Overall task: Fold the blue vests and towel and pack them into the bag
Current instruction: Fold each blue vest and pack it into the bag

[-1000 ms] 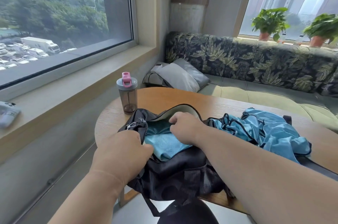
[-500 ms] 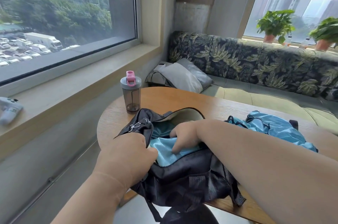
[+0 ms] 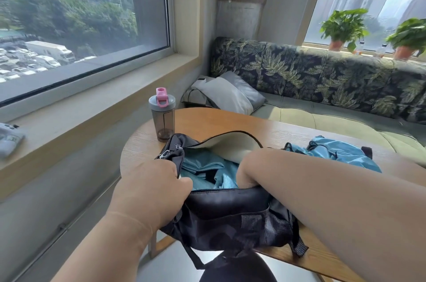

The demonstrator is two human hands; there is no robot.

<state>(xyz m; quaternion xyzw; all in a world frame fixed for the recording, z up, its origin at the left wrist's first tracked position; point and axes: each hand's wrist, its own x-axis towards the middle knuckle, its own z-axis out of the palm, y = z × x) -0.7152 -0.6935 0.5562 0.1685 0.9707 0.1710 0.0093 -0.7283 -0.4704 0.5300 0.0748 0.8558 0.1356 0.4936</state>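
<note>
The left hand (image 3: 153,192) grips the near-left edge of the black bag (image 3: 230,215), its fingers curled round the fabric to hold the mouth open. The right hand (image 3: 247,178) is plunged inside the bag among blue cloth (image 3: 202,172), its fingers out of sight below the rim, so whether that grip is clenched on the cloth or pressing flat cannot be told. More blue vests (image 3: 336,155) lie in a loose heap on the table (image 3: 207,120), just right of the bag and partly behind the right forearm.

To do this step well, I would keep the opening pulled wide and taut and push the cloth down flat into a far corner, so the fold holds and room is left.

Which piece is inside, towel or vest, is hard to make out. The bag's bottom overhangs the table's near edge.
</note>
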